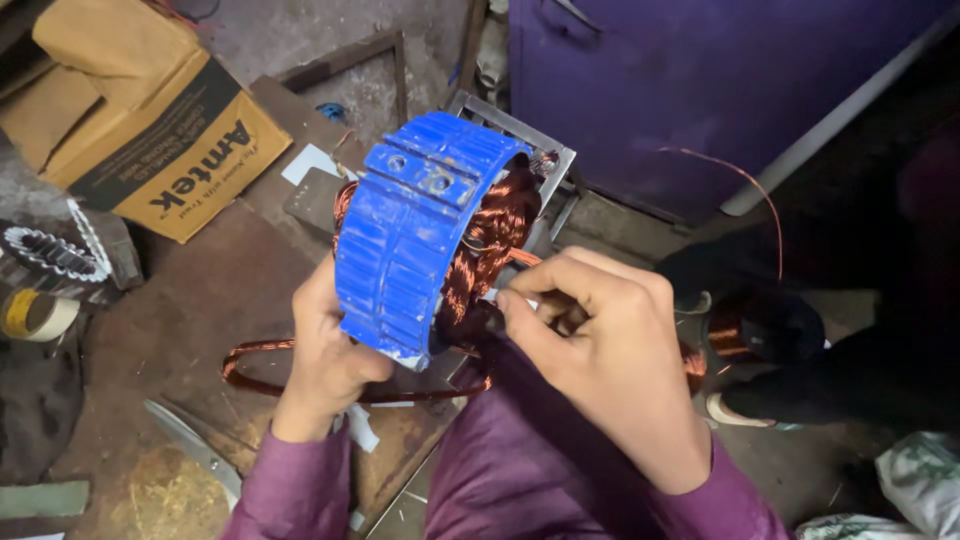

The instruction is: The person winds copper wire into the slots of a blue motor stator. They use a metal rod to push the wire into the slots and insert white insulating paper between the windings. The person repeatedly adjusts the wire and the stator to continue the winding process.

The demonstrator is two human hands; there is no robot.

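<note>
The left hand (325,350) grips the blue metal ring (420,235), held up over the brown table (200,300). The right hand (600,350) pinches something small by the copper wire (490,240) inside. It is best to hold the ring steady and push gently.

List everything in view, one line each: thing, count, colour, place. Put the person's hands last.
stator ring: one, blue, centre, held up
copper windings: one bundle, reddish, inside the ring
loose wire coil: one, copper, on the bench under the hands
cardboard box: one, brown, upper left
tape roll: one, pale yellow, left edge
metal frame: one, grey, behind the ring
cabinet: one, purple, upper right
left hand: grips the ring's outer side
right hand: pinches at the windings
</note>
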